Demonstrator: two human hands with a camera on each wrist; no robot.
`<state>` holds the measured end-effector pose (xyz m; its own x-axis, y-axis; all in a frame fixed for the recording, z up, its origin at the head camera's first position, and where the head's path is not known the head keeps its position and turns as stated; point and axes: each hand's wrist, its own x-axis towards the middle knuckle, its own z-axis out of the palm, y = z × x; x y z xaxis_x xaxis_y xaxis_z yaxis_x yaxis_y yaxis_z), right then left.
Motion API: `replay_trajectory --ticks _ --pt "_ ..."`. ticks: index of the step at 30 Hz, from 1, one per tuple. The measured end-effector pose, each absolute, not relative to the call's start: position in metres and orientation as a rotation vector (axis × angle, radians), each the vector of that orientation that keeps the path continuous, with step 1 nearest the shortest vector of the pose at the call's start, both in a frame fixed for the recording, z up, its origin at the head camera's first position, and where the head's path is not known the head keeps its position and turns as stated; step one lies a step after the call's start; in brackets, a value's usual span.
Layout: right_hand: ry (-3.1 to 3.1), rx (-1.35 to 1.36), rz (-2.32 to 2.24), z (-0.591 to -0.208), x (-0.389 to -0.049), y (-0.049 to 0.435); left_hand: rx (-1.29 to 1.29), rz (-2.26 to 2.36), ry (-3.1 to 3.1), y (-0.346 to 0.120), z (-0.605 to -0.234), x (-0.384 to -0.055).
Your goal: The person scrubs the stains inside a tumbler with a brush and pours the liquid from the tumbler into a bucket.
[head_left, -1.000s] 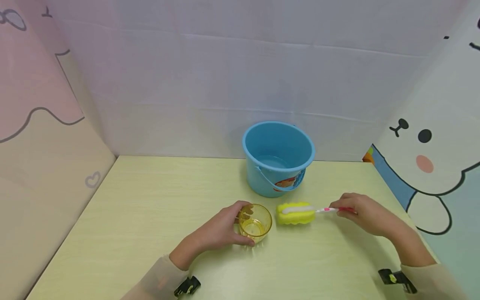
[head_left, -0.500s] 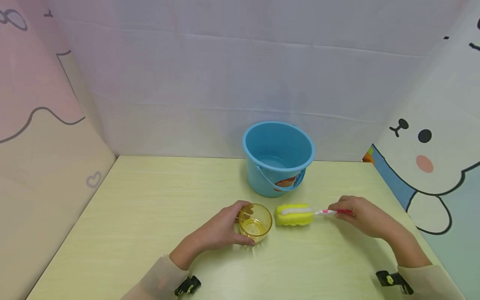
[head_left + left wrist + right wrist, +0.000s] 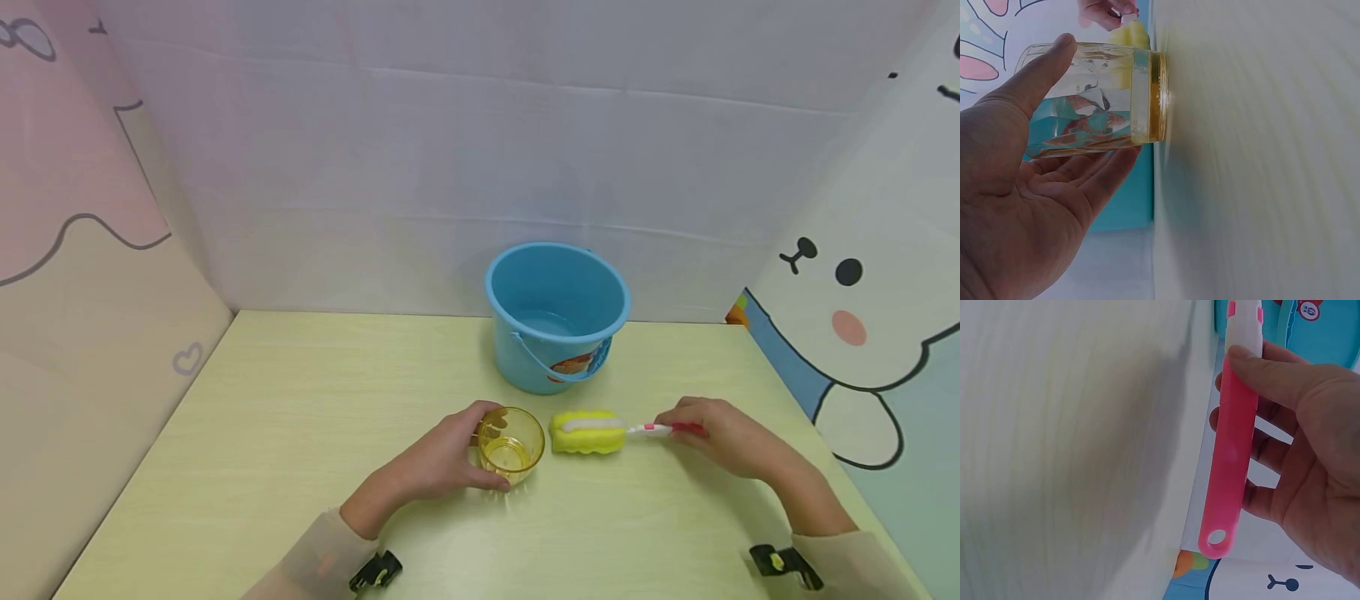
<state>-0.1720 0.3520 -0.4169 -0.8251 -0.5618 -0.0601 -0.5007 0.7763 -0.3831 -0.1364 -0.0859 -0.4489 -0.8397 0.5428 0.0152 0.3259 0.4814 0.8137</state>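
Note:
A clear amber drinking glass [image 3: 517, 446] stands upright on the table. My left hand [image 3: 453, 457] grips it from the left, and in the left wrist view the thumb lies along one side of the glass [image 3: 1094, 103] with the fingers on the other. On the right, my right hand [image 3: 723, 433] holds a sponge cup brush by its pink and white handle [image 3: 1232, 450], pinched between thumb and fingers. The brush's yellow sponge head [image 3: 588, 442] lies just right of the glass, apart from it. Whether the head touches the table is hard to tell.
Behind the glass and brush stands a blue bucket [image 3: 543, 367] with its handle hanging down at the front. The pale wooden table [image 3: 315, 375] meets a white sheet at the back. Cartoon-printed walls flank it on both sides.
My right hand and the brush have come slightly toward me and a little left. The left hand and the glass have stayed in place.

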Motion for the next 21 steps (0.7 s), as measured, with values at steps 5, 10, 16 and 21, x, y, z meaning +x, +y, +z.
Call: replay_trajectory --ticks 5,10,16,21 --pt "2.783 -0.846 -0.550 -0.421 -0.173 0.355 0.746 1.288 2.480 -0.086 -0.448 -0.137" --pt "2.783 -0.865 -0.561 -0.425 -0.174 0.357 0.743 1.293 2.472 -0.086 -0.448 -0.136" --pt "2.767 -0.870 -0.583 -0.428 -0.176 0.359 0.737 1.296 2.471 -0.086 -0.448 -0.136" --pt "2.742 -0.834 -0.589 -0.430 -0.176 0.358 0.735 1.290 2.477 -0.086 -0.449 -0.137"
